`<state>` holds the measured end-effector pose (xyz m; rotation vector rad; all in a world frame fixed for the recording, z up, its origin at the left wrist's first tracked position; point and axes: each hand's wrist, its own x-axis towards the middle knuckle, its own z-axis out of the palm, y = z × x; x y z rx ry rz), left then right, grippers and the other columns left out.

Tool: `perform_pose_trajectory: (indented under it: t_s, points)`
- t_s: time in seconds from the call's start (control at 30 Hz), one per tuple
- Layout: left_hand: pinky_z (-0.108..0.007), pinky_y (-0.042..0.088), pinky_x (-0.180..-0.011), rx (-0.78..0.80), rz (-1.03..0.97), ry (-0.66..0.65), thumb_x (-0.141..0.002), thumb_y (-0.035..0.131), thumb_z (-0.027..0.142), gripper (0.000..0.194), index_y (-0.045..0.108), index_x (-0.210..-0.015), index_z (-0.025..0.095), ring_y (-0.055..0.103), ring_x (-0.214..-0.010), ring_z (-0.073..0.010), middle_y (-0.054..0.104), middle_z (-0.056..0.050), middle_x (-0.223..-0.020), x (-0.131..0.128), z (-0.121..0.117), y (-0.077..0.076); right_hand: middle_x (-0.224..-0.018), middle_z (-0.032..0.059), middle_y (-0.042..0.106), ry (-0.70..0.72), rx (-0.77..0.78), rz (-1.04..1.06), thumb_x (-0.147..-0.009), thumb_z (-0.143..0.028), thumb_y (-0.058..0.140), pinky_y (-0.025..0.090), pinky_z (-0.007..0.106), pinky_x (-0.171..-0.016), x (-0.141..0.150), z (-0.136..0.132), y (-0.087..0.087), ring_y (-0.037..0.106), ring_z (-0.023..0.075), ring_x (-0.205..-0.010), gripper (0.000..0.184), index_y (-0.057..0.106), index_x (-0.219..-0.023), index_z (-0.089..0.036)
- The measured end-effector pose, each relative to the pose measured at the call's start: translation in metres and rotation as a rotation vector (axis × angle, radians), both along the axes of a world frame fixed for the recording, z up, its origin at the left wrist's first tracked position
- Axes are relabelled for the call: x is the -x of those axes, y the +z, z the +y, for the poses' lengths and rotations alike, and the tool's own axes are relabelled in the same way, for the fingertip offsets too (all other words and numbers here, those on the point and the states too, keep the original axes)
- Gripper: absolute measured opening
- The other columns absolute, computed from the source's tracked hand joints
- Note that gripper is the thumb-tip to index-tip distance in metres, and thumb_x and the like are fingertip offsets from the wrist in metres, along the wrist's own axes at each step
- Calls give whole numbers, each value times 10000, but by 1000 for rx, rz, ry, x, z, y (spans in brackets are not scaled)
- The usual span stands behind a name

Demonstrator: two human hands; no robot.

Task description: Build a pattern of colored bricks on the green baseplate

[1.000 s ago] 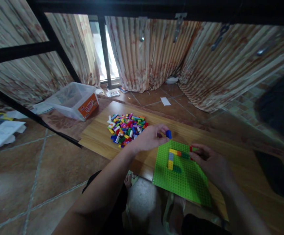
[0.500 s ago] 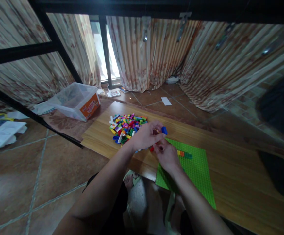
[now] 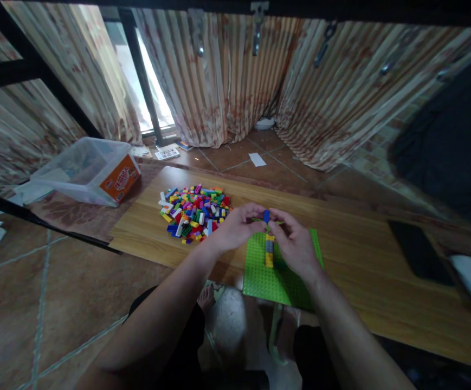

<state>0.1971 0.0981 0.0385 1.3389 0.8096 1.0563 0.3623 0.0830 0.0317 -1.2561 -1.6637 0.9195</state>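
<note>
While pinching small blue plastic brick (image 3: 266, 216) with left hand (image 3: 235, 228) and right hand (image 3: 299, 248); could drop it; likely cause: uneven finger pressure

Dim interior, lit mainly by daylight through a narrow window gap (image 3: 156, 81) at upper left, where the glass is washed out to white. A soft sheen lies on the wooden table (image 3: 353, 254) near its far left corner, and a paler one on the tiled floor (image 3: 5, 319) at lower left. Shadow darkens the green baseplate (image 3: 255, 271) below the right hand (image 3: 298, 246). Wide-angle distortion stretches the margins; fine detail is soft, notably toward the right edge.
</note>
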Motion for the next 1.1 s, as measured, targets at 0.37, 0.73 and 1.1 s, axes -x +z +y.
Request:
perform_pose_trajectory:
  t_s: [0.37,0.73,1.1]
  points:
    - [-352,501,-927,-191,126,18,-803,618,152,261,589,-1062,145,629,-1049,-195,668,-95,-1097,-43,-4,-5,-979,42,675,-5,57,147,-816,-404,643,507,324,-771,-40,-1,12,625,163,-843,316,653,-1068,-214]
    - [-321,546,-800,-208,683,156,-802,595,173,227,634,-1019,117,669,-841,-182,699,-97,-1018,-26,3,-6,-974,32,711,128,217,-146,-790,-216,623,502,356,-832,-102,-21,9,661,187,-893,291,654,-1078,-233]
    - [-291,539,-771,-260,1012,45,-813,600,240,292,631,-1085,137,678,-820,-180,710,-78,-1041,-38,-8,-6,-916,33,676,317,74,-544,-806,-42,527,448,309,-797,-85,-39,12,614,172,-865,251,677,-925,-206]
